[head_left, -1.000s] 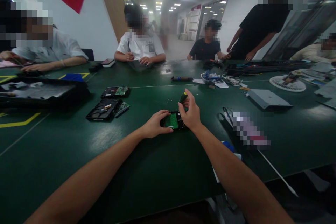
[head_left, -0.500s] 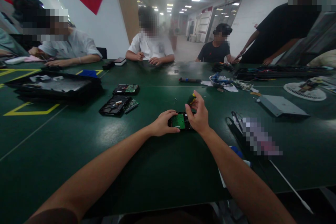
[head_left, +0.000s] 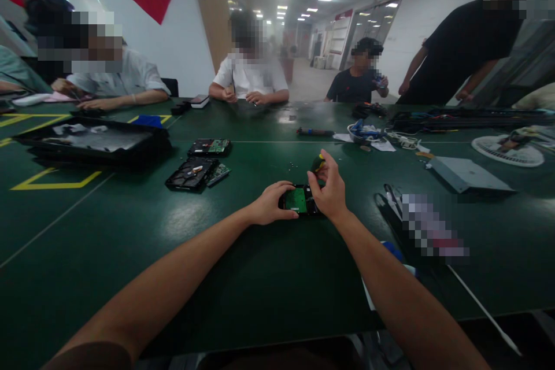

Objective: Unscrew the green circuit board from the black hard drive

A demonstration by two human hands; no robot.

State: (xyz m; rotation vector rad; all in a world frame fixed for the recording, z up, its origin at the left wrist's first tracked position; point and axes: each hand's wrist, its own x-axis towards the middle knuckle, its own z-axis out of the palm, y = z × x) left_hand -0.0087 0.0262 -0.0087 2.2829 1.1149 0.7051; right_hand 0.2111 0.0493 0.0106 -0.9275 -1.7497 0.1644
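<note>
Drive (head_left: 295, 199) lies flat on the bench (head_left: 234, 283), in from the middle of the near edge, its green board facing up. My left hand (head_left: 274, 203) has its grip around the drive's left end, thumb on the near side and fingers on the far side. With my right hand (head_left: 332, 192) I pinch the screwdriver (head_left: 318, 164), handle up, over the drive's right end; my fingers hide its tip, so I cannot tell what it touches. Small bits (head_left: 293, 166) lie just beyond the drive, toward the far edge. To the left sit a black case (head_left: 187, 174), a loose board (head_left: 218, 175) beside it and a second drive (head_left: 210, 147) behind. Black trays (head_left: 93, 141) lie toward the left edge, a grey box (head_left: 472, 174) toward the right.
</note>
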